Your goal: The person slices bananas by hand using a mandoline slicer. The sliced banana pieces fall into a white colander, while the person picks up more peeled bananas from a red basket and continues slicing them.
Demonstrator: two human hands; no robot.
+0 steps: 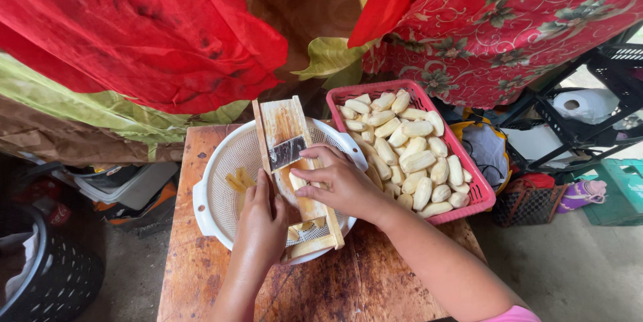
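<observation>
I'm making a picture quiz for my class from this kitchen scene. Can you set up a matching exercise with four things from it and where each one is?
Things:
1. wooden slicer
2. peeled bananas
3. white colander
4. right hand

Places:
a. heaped in the pink basket
b. standing on the wooden table
c. pressing a peeled piece onto the slicer board
d. lying across the colander, steadied by the left hand

Pairs: 1-d, 2-a, 3-b, 4-c
</observation>
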